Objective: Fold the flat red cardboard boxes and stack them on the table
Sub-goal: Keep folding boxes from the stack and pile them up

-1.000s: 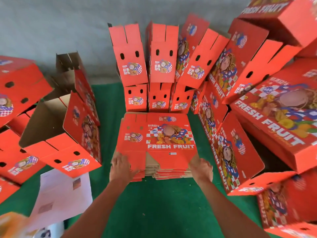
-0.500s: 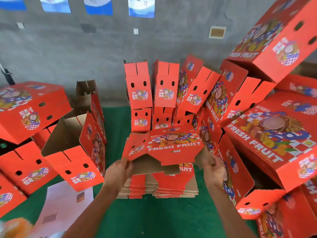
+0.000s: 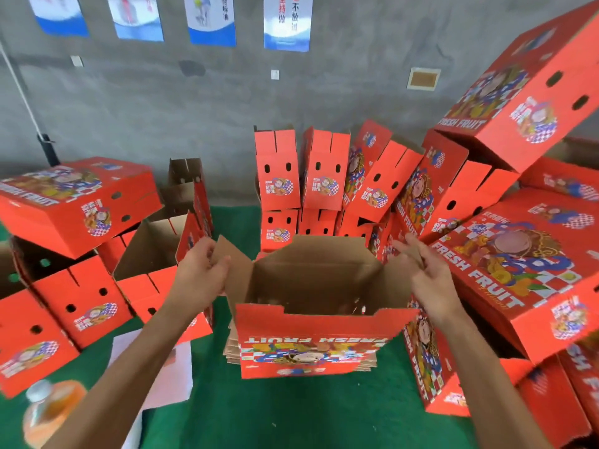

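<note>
Nearest, at the lower left, a blurred orange bottle [image 3: 48,413] and a white sheet of paper [image 3: 162,371] lie on the green desk [image 3: 291,422]. Above the desk's middle, the opened red box [image 3: 311,338] is held over the stack of flat boxes [image 3: 233,351], its front panel reading "FRESH FRUIT" upside down. The left hand [image 3: 201,273] pinches the box's brown left flap with curled fingers [image 3: 215,270]; the right hand [image 3: 421,273] grips the right flap. Folded boxes [image 3: 525,277] printed "FRESH FRUIT" pile up on both sides. Farther back, more red boxes [image 3: 282,176] stand upright against the grey wall [image 3: 162,102], where posters [image 3: 287,22] carry Chinese characters.
</note>
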Demonstrator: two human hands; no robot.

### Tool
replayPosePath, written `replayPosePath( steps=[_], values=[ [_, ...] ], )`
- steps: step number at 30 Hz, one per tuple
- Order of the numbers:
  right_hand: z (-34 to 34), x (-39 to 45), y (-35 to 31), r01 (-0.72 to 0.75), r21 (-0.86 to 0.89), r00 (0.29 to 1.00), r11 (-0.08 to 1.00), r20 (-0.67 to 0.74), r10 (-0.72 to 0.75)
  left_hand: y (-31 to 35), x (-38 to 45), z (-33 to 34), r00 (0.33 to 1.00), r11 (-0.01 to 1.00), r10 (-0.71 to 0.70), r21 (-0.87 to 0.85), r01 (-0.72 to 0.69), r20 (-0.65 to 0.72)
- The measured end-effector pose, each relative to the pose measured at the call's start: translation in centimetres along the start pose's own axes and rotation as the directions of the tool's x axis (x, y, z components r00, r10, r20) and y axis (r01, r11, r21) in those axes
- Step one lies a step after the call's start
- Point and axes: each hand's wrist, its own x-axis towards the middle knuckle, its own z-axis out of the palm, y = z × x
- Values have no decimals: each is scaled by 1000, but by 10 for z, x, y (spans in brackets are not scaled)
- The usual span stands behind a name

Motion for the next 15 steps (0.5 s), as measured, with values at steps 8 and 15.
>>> replayPosePath(
  steps=[8, 15],
  values=[
    [4, -39, 42, 236, -191, 941, 953, 289, -175, -33, -58, 23, 990, 976, 114, 197, -96, -85],
    [9, -51, 61, 46, 86, 940, 995, 333, -72, -49, -61, 36, 969, 935, 244, 277, -223, -45]
  ],
)
